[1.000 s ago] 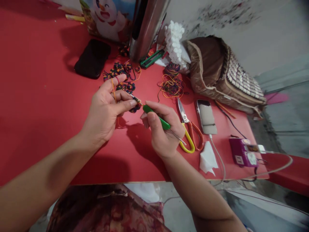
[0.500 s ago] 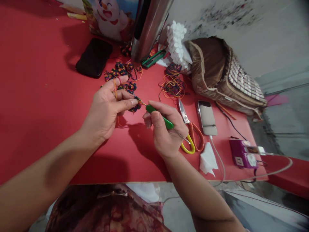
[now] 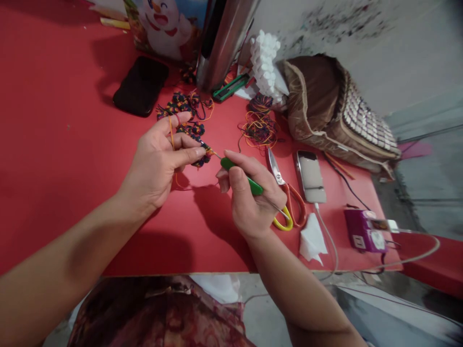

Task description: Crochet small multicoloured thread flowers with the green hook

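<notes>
I look down through the head camera at two bare hands above a red tabletop (image 3: 72,168). The left hand (image 3: 154,164) pinches a small crocheted piece (image 3: 201,161), dark with orange and yellow flecks, between its thumb and fingers. Its index finger is raised and extended, with an orange yarn strand (image 3: 171,132) hanging from it and a reddish loop around it. The piece sits at the thumb's tip, raised over the table, roughly mid-view between the hands.

The right hand (image 3: 253,197) grasps a hook with a green handle (image 3: 256,187), thumb and index finger closed on it. The hook's thin front end reaches the crocheted piece; its metal rear rod sticks out past the palm, seen across the yellow grip of the scissors (image 3: 277,168). I cannot tell whether the tip is inside a stitch.

Just beyond the left fingers lie more flecked crocheted pieces (image 3: 181,103), with a black phone (image 3: 141,86) to their left. Beyond the right hand is a loose tangle of yarn (image 3: 258,130). To the right of the scissors lies a grey device (image 3: 311,178) with a white cable plugged in, and nearer me a crumpled white tissue (image 3: 313,239).
</notes>
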Action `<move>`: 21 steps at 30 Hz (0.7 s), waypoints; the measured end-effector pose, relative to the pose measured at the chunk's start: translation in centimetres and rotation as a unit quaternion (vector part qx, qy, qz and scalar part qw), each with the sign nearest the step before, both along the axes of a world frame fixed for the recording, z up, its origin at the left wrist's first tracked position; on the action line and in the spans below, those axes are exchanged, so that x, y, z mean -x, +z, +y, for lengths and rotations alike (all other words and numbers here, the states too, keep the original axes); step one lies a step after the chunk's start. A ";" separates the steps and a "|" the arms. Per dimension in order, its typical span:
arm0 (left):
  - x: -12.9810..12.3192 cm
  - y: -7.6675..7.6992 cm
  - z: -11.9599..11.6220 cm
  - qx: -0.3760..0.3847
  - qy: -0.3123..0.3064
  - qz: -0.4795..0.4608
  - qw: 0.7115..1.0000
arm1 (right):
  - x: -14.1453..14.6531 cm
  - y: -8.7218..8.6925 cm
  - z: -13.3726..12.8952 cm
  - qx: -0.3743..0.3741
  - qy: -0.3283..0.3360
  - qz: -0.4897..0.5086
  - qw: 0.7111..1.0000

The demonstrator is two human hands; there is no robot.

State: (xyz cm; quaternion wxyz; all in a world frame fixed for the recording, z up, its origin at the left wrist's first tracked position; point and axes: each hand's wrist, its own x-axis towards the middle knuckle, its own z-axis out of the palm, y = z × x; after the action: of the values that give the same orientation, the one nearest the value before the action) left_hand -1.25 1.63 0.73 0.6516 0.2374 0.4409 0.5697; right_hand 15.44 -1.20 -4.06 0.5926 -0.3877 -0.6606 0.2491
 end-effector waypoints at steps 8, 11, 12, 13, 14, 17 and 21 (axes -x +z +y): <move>-0.1 0.2 0.0 -0.002 0.012 -0.007 1.000 | -0.4 0.0 -0.1 -0.042 -0.008 -0.043 0.998; -0.1 0.1 0.0 -0.007 0.014 -0.005 1.000 | -0.4 0.0 -0.1 -0.047 -0.013 -0.056 0.997; -0.1 0.1 0.0 -0.008 0.013 -0.001 1.000 | -0.4 0.0 -0.1 -0.049 -0.014 -0.058 0.997; -0.1 0.1 0.0 -0.010 0.012 0.002 1.000 | -0.4 0.0 -0.1 -0.050 -0.014 -0.060 0.997; 0.0 0.1 0.0 -0.012 0.011 0.005 1.000 | -0.4 0.1 -0.2 -0.051 -0.013 -0.061 0.997; 0.1 0.1 0.0 -0.011 0.007 0.011 1.000 | -0.3 0.1 -0.2 -0.052 -0.016 -0.068 0.996; 0.0 0.4 0.0 0.019 0.013 0.010 1.000 | -0.3 0.2 -0.4 -0.051 -0.029 -0.079 0.995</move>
State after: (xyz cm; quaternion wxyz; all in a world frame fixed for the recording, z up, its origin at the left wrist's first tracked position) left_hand -1.26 1.60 1.15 0.6441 0.2248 0.4617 0.5670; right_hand 15.71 -1.58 -3.83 0.5649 -0.3942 -0.7056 0.1660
